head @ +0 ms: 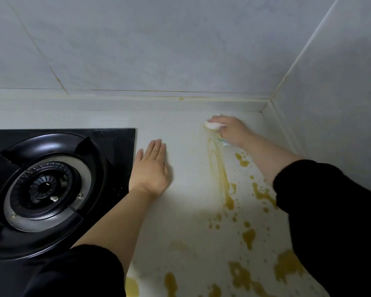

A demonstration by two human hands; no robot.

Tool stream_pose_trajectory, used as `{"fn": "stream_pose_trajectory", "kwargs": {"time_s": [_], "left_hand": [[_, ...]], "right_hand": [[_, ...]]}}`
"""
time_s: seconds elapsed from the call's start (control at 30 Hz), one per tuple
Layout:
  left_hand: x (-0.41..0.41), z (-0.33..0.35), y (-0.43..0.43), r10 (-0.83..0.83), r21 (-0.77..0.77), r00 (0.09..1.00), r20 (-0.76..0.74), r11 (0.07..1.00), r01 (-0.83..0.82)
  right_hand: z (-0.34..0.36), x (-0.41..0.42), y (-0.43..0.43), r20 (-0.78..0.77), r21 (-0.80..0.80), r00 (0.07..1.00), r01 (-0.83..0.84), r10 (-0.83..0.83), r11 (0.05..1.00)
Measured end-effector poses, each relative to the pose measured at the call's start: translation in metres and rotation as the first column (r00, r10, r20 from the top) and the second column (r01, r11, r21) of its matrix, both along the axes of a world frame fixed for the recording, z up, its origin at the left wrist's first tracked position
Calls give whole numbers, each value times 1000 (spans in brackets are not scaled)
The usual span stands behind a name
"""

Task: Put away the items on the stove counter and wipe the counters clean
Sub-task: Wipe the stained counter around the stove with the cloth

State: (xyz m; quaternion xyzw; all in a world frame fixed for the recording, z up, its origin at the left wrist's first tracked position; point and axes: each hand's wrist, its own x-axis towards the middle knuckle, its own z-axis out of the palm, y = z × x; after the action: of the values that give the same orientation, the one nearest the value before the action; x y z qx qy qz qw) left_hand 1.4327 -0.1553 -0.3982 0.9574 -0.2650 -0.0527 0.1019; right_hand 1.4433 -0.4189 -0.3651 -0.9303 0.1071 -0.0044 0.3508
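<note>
Here, a white desk [186, 211] is seen with a black gas stove [45, 187] set into it. The left hand [151, 168] is laid flat on the desk just to the right of the stove's edge, its fingers straight and close together, and nothing is held in it. The right hand [231, 131] is stretched well to the right of the stove and beyond its back edge, near the corner where the tiled wall [159, 50] meets the desk. Its fingers are curled over a small white wiping pad [211, 125], which is pressed against the desk; whether it is a cloth or a sponge cannot be told. A yellow-brown streak [220, 174] is drawn along the desk from the pad toward the viewer, well to the right of the stove. Yellow-brown blots [248, 236] are scattered farther right of the stove and down to the near edge. Both forearms are bare, and the upper arms are covered by black sleeves [330, 211].
</note>
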Motion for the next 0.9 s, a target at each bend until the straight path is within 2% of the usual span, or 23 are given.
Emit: {"fn": "stream_pose_trajectory", "kwargs": {"time_s": [0.1,0.3,0.43,0.5,0.57,0.6,0.63,0.67,0.73,0.77,0.8,0.83,0.9], "left_hand": [[1,-1,0,0,-5,1000,-3,1000,0],[1,4,-1,-2,11,1000,-24,1000,2],[1,5,-1,-5,-6,1000,-25,1000,4],[1,6,-2,-16,-8,999,-39,1000,16],[0,9,0,-24,-20,997,-72,1000,22],[1,13,1,-30,-27,994,-102,999,27],[2,17,2,-34,-28,989,-143,999,30],[3,21,3,-48,-19,982,-181,999,46],[-3,37,3,-93,-19,971,-222,996,91],[-8,45,0,-117,-76,961,-250,992,101],[-17,57,-3,-135,-176,945,-297,981,85],[-27,70,-8,-150,-295,922,-358,955,41],[-50,101,-16,-176,-488,849,-498,866,-106]], "right_hand": [[-22,-6,10,55,-30,998,-15,17,999],[-20,-93,52,107,115,989,-112,100,987],[-7,-156,92,45,209,996,-86,78,974],[-3,-173,106,-47,296,998,-29,45,955],[9,-184,115,-166,435,986,82,-10,897],[19,-189,114,-218,517,974,173,-67,838],[28,-190,111,-267,614,954,276,-135,740],[38,-191,107,-317,709,926,375,-204,598],[62,-193,99,-362,858,884,440,-295,265],[71,-193,96,-380,891,860,439,-340,114],[79,-194,93,-408,898,834,440,-372,1],[87,-195,93,-434,895,817,438,-380,-81],[103,-200,95,-448,894,811,421,-377,-156]]}}
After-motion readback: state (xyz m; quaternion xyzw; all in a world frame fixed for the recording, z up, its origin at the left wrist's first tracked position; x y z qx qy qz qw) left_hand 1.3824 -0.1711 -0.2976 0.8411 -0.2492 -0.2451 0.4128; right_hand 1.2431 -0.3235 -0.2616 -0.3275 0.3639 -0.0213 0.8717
